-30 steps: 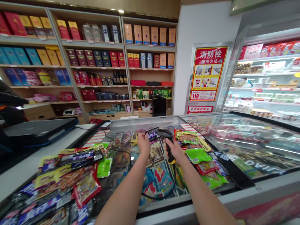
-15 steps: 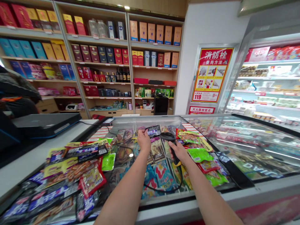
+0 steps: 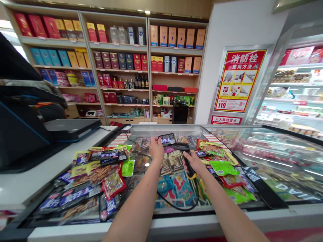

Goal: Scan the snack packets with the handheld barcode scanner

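Observation:
In my left hand (image 3: 156, 149) a small black snack packet (image 3: 167, 139) is pinched by its left edge, held up over the glass freezer lid. My right hand (image 3: 193, 162) is wrapped round the grip of a black and yellow barcode scanner (image 3: 181, 146), whose head points left, close to the packet. The scanner's cable (image 3: 176, 208) loops down over the glass. To the left lies a heap of snack packets (image 3: 98, 174) in black, yellow, red and green. A smaller pile of packets (image 3: 224, 168) lies beyond my right hand.
Below the glass lie blue bags (image 3: 180, 185). A white counter (image 3: 15, 181) with a black scale (image 3: 73, 128) stands at the left. A dark bar (image 3: 264, 190) crosses the lid at right. Behind are shelves of boxes (image 3: 121, 62), and a person (image 3: 51, 101) is partly visible at far left.
My view has turned a little to the left, so the scene sits further right. Both hands keep hold of the packet and the scanner, in nearly the same position.

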Demonstrator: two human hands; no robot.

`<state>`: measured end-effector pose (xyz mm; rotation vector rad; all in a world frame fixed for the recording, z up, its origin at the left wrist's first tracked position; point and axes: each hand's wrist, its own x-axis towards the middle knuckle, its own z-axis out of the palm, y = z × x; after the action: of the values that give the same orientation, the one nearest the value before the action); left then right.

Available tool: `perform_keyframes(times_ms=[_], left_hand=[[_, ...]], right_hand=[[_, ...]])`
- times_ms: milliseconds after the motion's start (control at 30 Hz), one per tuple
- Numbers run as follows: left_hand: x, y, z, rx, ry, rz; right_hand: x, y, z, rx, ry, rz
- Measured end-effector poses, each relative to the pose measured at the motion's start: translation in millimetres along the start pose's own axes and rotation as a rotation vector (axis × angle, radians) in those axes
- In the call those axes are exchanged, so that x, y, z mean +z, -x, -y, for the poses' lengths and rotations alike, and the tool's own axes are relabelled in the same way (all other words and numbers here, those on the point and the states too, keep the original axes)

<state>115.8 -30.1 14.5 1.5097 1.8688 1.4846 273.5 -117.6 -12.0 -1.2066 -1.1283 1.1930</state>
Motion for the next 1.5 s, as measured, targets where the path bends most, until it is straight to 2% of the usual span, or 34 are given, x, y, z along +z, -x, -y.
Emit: perform_keyframes(times_ms=[100,233,433,600,700,867,1033,1133,1200,1300,1400,1500], left_hand=[[-25.3,-8.2,9.5,0.001,-0.013,-0.056],[-63.3,-22.6,23.8,-0.022,-0.050,-0.142],[-134.7,-50.1,49.6,-0.036,-0.170,-0.256],[-190.1,-69.1,79.9,-0.089,-0.302,-0.325],[-208.4,-74.7,97.1,-0.122,-0.334,-0.320],[-218.5,-75.9,110.1,-0.161,-0.337,-0.312],[-216.7,-70.0,98.7,-0.062,-0.352,-0.374],[-205.2,-68.1,87.7,0.055,-0.310,-0.396],[-189.3,-67.5,79.8,0.151,-0.258,-0.394],[-150.4,-61.6,66.1,0.296,-0.157,-0.335],[-96.0,-43.7,50.1,0.390,-0.085,-0.147],[-35.8,-16.0,33.1,0.427,-0.059,0.056]], right_hand=[[23.6,-1.8,9.5,-0.007,0.023,0.075],[66.9,-5.9,22.4,0.003,0.006,0.198],[134.5,-6.9,28.7,0.000,-0.024,0.359],[177.4,-5.4,25.5,-0.024,-0.018,0.430],[197.9,-4.3,23.7,-0.011,-0.015,0.456],[222.0,-0.9,24.6,-0.009,-0.018,0.519],[228.3,0.0,24.9,0.004,-0.043,0.531],[217.2,-3.2,23.8,-0.005,-0.060,0.487],[201.2,-6.8,23.2,-0.020,-0.059,0.434],[164.5,-12.6,22.4,-0.050,-0.062,0.326],[116.9,-17.0,20.9,-0.075,-0.061,0.176],[66.6,-19.0,20.2,-0.109,-0.051,0.018]])
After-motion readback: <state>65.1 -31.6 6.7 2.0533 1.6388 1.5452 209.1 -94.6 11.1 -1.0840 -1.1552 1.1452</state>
